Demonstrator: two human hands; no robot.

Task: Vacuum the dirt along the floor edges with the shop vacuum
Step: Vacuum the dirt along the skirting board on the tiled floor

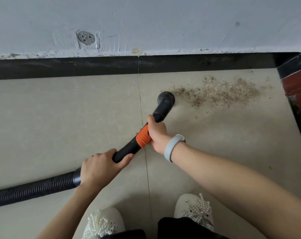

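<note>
A black vacuum wand point(161, 111) with an orange collar point(143, 138) slants up to the right across the beige tiles. Its round nozzle point(165, 98) touches the floor at the left end of a patch of brown dirt point(218, 93). My right hand point(157, 133) grips the wand just above the orange collar. My left hand point(101, 167) grips the wand's lower end, where the ribbed black hose point(34, 188) joins it and runs off to the left.
A black skirting strip point(94, 67) runs along the foot of the scuffed grey wall point(146, 23). A dark red door frame point(296, 83) stands at the right edge. My two white beaded shoes point(194, 209) stand at the bottom of the view.
</note>
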